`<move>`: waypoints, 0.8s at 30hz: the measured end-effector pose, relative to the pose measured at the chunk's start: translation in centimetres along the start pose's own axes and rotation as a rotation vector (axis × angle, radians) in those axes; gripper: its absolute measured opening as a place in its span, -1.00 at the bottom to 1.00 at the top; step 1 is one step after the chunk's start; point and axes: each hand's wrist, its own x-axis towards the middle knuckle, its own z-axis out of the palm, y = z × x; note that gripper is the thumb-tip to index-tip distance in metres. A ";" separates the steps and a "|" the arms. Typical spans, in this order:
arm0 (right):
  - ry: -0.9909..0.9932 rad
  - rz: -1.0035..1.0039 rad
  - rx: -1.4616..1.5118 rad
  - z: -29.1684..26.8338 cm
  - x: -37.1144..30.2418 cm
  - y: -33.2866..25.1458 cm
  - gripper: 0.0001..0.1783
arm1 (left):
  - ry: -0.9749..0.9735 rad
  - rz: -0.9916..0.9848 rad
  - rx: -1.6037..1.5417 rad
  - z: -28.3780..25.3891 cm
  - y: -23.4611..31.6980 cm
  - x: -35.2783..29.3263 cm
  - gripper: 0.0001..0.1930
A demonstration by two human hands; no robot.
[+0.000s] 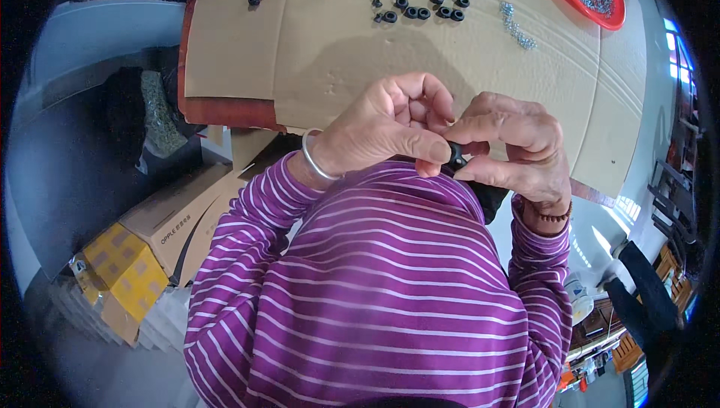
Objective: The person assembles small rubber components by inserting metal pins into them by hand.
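Close in front of my body, a small round black part (455,154) is pinched between the fingers of both hands. My left hand (390,127) presses its thumb against the part's left side, its other fingers curled behind. From the right, the thumb and forefinger of my right hand (517,138) close around the same part. A tiny shiny bit shows at the part's lower edge, too small to name. On the cardboard ahead lie several similar black ring-shaped parts (411,12), in loose groups.
Cardboard sheets (225,55) cover the table. At the far right stands a red tray (616,14) full of small silvery pieces, with a scatter of small shiny pieces (516,29) beside it. Cardboard boxes (176,213) sit on the left below the table. A person's dark-trousered legs (637,292) show at right.
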 end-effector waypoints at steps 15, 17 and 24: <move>-0.203 0.046 0.018 3.5 -2.1 -4.0 -0.87 | -0.079 -0.431 -0.168 3.4 -0.2 -4.5 -0.66; -0.176 0.140 -0.005 3.7 -2.7 -3.7 -0.89 | -0.065 -0.438 -0.220 3.1 -0.9 -4.6 -0.66; 0.019 0.274 0.078 4.0 -0.9 0.0 -0.75 | 0.071 -0.192 -0.516 -0.5 -2.8 -3.4 -0.73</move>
